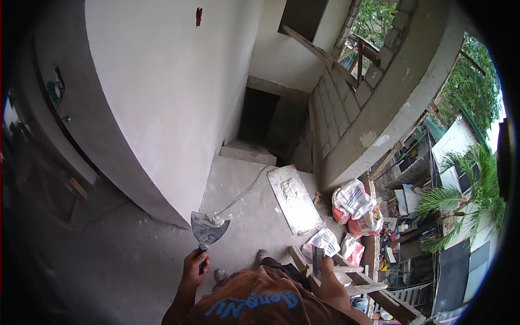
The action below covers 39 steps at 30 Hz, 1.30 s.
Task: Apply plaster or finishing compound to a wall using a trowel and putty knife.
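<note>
My left hand (192, 270) is wrapped round the handle of a wide putty knife (208, 233). Its flared grey blade points away from me and carries a lump of whitish putty (216, 220) near the top edge. On the right, my right hand (326, 265) is closed on a flat grey blade-like tool (317, 259), seen nearly edge-on; its exact kind is unclear. A pale board (300, 208) lies on the floor ahead, with a patch of putty (290, 188) on it.
A white wall (168, 92) stands ahead to the left, its corner near the putty knife. Steps (248, 156) lead to a dark doorway. Sacks (355, 201) sit at the right beside an open edge. A wooden frame (357, 279) stands by my right arm. A cord (246, 189) crosses the floor.
</note>
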Tool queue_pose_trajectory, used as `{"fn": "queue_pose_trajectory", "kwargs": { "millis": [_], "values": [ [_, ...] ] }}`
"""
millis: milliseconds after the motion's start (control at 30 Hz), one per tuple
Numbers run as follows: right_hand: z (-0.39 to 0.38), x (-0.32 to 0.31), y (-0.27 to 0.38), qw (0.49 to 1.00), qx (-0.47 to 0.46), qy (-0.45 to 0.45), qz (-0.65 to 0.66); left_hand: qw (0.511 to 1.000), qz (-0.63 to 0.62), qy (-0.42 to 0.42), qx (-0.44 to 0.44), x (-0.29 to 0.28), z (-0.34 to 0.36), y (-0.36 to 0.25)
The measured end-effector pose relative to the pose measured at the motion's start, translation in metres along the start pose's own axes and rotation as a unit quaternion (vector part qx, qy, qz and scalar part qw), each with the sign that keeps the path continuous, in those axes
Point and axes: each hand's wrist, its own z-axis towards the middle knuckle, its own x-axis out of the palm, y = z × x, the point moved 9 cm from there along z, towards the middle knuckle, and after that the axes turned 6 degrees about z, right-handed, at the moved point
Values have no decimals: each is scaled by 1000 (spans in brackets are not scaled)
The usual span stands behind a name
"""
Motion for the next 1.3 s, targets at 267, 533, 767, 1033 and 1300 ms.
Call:
{"fn": "queue_pose_trajectory", "kwargs": {
  "millis": [267, 533, 767, 1033, 1300],
  "values": [
    [48, 34, -19, 999, 24, 48, 6, 998, 8, -65, 7, 16, -9, -2],
    [136, 54, 10, 998, -16, 58, 37, 996, 8, -86, 35, 92, 26, 7],
    [209, 58, 17, 993, -34, 82, 83, 997, 31, -77, -3, 188, 61, 22],
    [274, 89, 5, 985, -41, 132, 102, 992, 45, -112, -25, 230, 85, 30],
    [286, 73, 18, 990, -26, 119, 70, 991, 38, -123, -28, 252, 96, 30]
  ]
}}
